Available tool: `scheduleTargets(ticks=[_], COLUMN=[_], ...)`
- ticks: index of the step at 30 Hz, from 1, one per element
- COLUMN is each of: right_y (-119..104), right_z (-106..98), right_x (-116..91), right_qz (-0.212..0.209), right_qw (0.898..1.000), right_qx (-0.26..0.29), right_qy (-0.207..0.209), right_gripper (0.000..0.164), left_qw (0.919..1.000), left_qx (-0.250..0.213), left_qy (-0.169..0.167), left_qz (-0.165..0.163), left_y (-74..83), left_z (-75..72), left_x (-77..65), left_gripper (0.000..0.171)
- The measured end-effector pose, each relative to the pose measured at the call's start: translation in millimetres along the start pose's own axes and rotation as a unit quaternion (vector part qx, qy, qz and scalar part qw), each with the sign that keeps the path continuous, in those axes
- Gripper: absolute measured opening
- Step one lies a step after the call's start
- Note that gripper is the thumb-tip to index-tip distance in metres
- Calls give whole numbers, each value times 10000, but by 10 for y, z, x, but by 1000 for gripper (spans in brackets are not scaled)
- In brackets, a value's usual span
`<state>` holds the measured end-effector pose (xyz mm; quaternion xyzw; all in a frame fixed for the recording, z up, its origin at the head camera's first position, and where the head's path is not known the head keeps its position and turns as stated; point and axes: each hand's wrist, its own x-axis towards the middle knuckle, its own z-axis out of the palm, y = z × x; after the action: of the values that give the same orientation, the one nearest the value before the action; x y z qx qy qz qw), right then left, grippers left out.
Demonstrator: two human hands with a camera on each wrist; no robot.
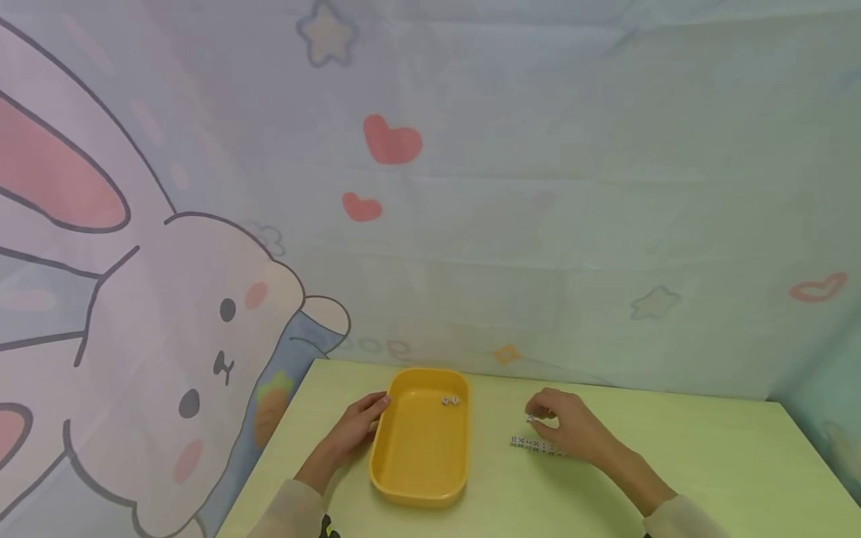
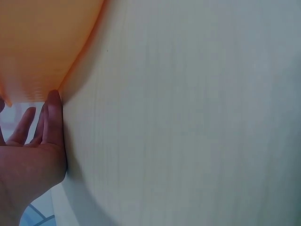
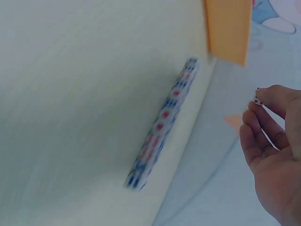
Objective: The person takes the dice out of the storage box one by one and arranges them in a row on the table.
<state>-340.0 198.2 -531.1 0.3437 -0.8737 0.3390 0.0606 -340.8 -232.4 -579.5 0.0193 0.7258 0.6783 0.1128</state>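
Between thumb and fingertip, my right hand (image 1: 568, 426) pinches a small white die (image 3: 257, 101), raised above the table. Just below that hand lies a straight row of several dice (image 1: 531, 444), white with red and blue pips in the right wrist view, its right end partly hidden by the hand in the head view. A yellow tray (image 1: 420, 456) stands to the left of the row, with two dice (image 1: 450, 401) near its far right corner. My left hand (image 1: 353, 430) rests against the tray's left side, its fingers extended along the outer wall in the left wrist view.
The pale table (image 1: 679, 448) reaches back to a hanging cloth (image 1: 538, 224) printed with a rabbit, hearts and stars. The cloth rises right behind the table's far edge, and the tray's far end stands close to it.
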Motion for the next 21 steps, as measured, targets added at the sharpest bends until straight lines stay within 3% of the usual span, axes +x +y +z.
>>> scheduleTargets(ticks=[12,21], right_y=[565,737], right_z=[-303,-365], right_x=[-646,-900], right_qz=[561,623], right_qw=[9980,9969], right_qx=[-275,-476], right_qy=[-52,18], right_gripper=[19,15], left_qw=[9999,10000], left_qx=[70,-8], left_qy=[139,69], left_qz=[0,-62], left_y=[9,-8], left_z=[-2,4], left_x=[-1,3], left_gripper=[70,71])
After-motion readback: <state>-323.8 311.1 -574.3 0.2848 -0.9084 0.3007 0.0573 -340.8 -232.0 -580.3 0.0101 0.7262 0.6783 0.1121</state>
